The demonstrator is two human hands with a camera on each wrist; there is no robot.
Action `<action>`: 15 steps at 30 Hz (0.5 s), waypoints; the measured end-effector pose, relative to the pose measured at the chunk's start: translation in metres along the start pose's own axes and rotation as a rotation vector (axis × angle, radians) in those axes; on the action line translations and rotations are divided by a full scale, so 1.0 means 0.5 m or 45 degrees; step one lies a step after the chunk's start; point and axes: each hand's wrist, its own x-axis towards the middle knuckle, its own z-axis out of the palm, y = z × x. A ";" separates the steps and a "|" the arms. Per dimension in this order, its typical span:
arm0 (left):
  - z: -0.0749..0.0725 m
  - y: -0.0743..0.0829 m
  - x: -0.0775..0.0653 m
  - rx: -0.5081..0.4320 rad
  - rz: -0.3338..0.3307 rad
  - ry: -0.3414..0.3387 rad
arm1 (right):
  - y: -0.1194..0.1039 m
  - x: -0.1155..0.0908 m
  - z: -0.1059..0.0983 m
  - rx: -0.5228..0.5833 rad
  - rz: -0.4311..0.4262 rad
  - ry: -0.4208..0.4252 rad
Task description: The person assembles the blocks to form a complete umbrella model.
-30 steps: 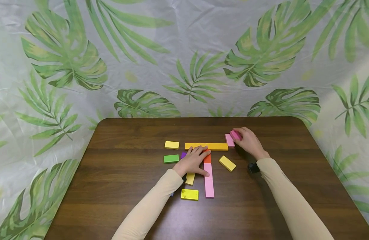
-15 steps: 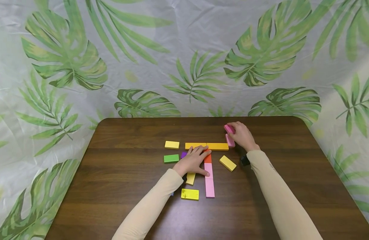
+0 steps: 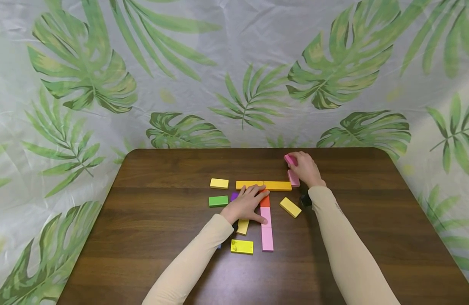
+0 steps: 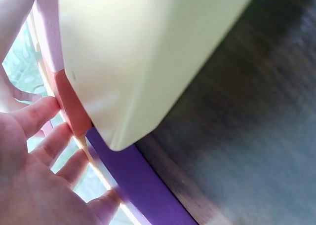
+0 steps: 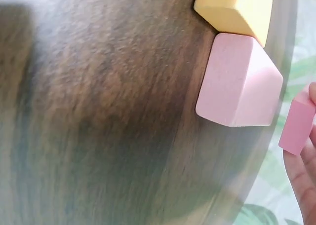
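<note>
R hand (image 3: 306,169) has a dark pink block (image 3: 291,160) pinched btwn thumb & fingers, at the far side of the wooden surface (image 3: 402,237); can't tell if the block touches down. It's just beyond a pale pink block (image 3: 293,178), w/ a gap btwn the two in the R wrist view. That pale one meets the R end of the orange bars (image 3: 277,186), laid end to end. L hand (image 3: 246,203) is palm down, fingers spread & fairly straight, grasping nothing; fingertips touch the orange-red block (image 3: 265,200), others reach the orange bars & the purple block (image 3: 234,196), partly hidden. L thumb tip is over the upper of two light pink blocks (image 3: 267,239), lined up below the orange-red one. Loose bits nearby: tilted yellow block (image 3: 290,207) R of the column, green block (image 3: 218,201) L of the purple, light yellow block (image 3: 219,183) above that, bright yellow block (image 3: 242,246) nearer the person, & another yellow piece (image 3: 243,227) partly under the L wrist.
</note>
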 end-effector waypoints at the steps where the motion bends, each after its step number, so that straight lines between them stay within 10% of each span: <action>1: 0.000 0.000 0.000 0.000 0.000 0.001 | 0.001 0.001 0.000 0.008 0.003 0.004; 15: 0.000 0.001 0.002 0.004 -0.006 -0.015 | 0.015 0.013 0.001 0.009 0.024 0.041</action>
